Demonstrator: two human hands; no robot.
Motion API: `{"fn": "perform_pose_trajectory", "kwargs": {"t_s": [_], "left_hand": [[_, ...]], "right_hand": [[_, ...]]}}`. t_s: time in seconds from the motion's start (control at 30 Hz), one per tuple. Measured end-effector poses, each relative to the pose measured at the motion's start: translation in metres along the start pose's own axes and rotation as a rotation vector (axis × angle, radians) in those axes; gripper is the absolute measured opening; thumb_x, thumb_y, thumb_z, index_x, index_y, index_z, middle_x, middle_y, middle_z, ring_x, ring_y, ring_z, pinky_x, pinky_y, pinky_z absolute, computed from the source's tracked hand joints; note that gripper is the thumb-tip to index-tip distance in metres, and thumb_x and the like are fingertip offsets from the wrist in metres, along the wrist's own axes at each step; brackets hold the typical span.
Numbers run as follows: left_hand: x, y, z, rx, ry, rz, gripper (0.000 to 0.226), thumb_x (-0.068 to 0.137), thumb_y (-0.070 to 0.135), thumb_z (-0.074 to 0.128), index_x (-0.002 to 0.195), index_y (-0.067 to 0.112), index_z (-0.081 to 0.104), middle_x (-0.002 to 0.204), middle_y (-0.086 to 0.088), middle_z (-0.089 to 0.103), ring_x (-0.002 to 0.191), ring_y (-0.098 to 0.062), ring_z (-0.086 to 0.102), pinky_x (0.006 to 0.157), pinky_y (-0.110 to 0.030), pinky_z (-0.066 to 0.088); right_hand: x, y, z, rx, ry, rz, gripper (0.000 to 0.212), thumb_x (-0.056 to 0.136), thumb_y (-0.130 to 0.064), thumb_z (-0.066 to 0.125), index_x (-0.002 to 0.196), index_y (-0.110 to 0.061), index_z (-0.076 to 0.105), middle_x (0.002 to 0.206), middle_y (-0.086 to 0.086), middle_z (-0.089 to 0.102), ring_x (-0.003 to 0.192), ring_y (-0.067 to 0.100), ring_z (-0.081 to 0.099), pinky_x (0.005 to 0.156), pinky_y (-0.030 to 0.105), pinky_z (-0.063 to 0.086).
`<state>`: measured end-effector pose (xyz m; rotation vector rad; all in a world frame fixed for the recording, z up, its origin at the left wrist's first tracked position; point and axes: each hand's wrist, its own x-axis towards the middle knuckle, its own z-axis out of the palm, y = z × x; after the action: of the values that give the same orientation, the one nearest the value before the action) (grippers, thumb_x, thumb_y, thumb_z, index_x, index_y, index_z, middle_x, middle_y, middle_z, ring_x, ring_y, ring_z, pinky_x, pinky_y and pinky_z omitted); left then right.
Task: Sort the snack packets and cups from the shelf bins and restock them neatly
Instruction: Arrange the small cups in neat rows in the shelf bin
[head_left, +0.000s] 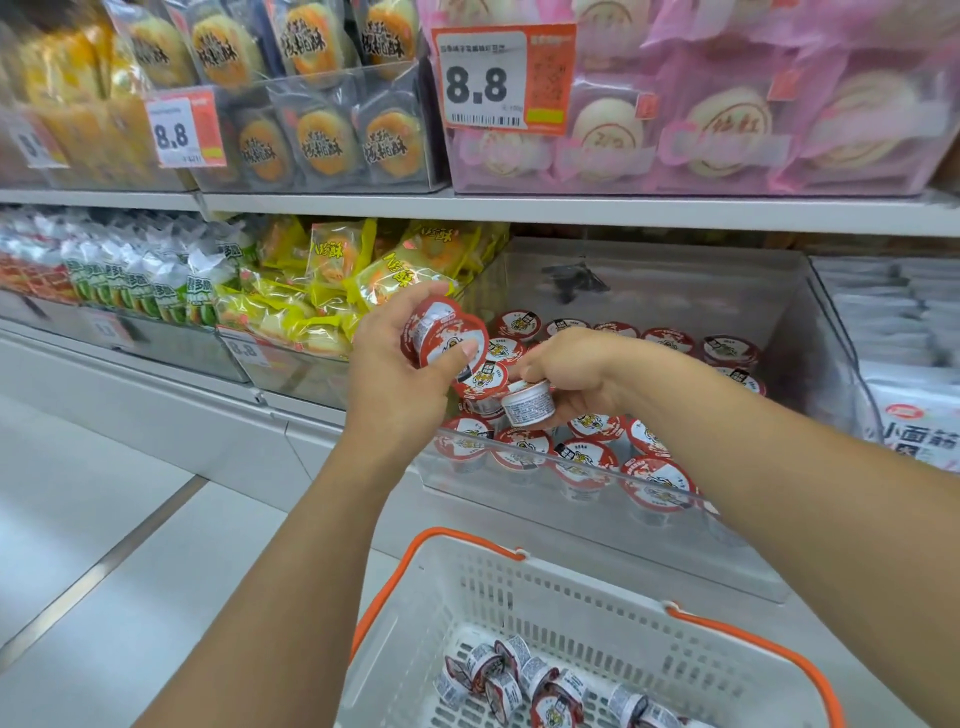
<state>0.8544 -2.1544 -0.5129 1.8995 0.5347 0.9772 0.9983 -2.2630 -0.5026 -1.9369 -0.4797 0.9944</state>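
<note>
Here the left hand (405, 358) grips a stack of red-lidded cups (447, 338), fingers curled round them, while the right hand (566, 374) pinches one cup (527, 402) above the clear bin (779, 322), likely gathering them for neat rows.

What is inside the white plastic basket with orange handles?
The white plastic basket holds several small red-lidded cups lying on their sides. The frame's lower edge cuts off the rest.
</note>
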Motion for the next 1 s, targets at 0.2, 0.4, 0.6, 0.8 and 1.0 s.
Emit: {"fn": "perform_pose_trajectory", "kwargs": {"t_s": [0.2, 0.4, 0.6, 0.8, 1.0], "left_hand": [[0.003, -0.005, 0.003, 0.011, 0.056, 0.001, 0.048, 0.083, 0.02, 0.08, 0.12, 0.043, 0.06, 0.13, -0.002, 0.05, 0.112, -0.019, 0.06, 0.084, -0.038, 0.06], [0.001, -0.005, 0.011, 0.082, 0.043, 0.051, 0.049, 0.083, 0.019, 0.079, 0.123, 0.038, 0.06, 0.128, 0.002, 0.047, 0.115, -0.017, 0.057, 0.089, -0.038, 0.058], [-0.001, -0.01, 0.016, 0.167, -0.009, 0.072, 0.05, 0.083, 0.024, 0.08, 0.126, 0.037, 0.059, 0.128, 0.002, 0.05, 0.113, -0.017, 0.058, 0.085, -0.038, 0.06], [0.001, -0.015, 0.023, 0.151, 0.022, 0.034, 0.051, 0.08, 0.031, 0.082, 0.124, 0.041, 0.059, 0.125, 0.002, 0.055, 0.108, -0.021, 0.062, 0.072, -0.038, 0.063], [0.0, -0.013, 0.026, 0.223, 0.107, 0.037, 0.056, 0.071, 0.048, 0.084, 0.121, 0.039, 0.061, 0.12, 0.006, 0.058, 0.103, -0.023, 0.065, 0.071, -0.043, 0.062]], "right_hand": [[-0.002, 0.002, -0.013, -0.043, 0.155, -0.04, 0.019, 0.091, -0.002, 0.067, 0.109, 0.001, 0.067, 0.1, 0.016, 0.069, 0.074, 0.025, 0.074, 0.052, 0.033, 0.06], [0.008, 0.009, -0.008, -0.184, 0.315, -0.232, 0.012, 0.084, -0.002, 0.075, 0.088, -0.013, 0.075, 0.096, 0.01, 0.073, 0.087, 0.024, 0.07, 0.069, 0.035, 0.06], [0.011, 0.014, -0.011, -0.342, 0.341, -0.329, 0.013, 0.081, 0.001, 0.077, 0.086, -0.012, 0.077, 0.095, 0.007, 0.073, 0.095, 0.021, 0.068, 0.085, 0.034, 0.058], [0.004, 0.011, -0.017, -0.578, 0.405, -0.363, 0.018, 0.082, 0.004, 0.076, 0.094, -0.009, 0.079, 0.098, 0.007, 0.072, 0.086, 0.02, 0.066, 0.075, 0.028, 0.056], [0.01, 0.014, -0.022, -0.664, 0.327, -0.221, 0.021, 0.083, -0.006, 0.074, 0.104, -0.004, 0.075, 0.101, 0.01, 0.073, 0.093, 0.026, 0.072, 0.083, 0.038, 0.06]]}}
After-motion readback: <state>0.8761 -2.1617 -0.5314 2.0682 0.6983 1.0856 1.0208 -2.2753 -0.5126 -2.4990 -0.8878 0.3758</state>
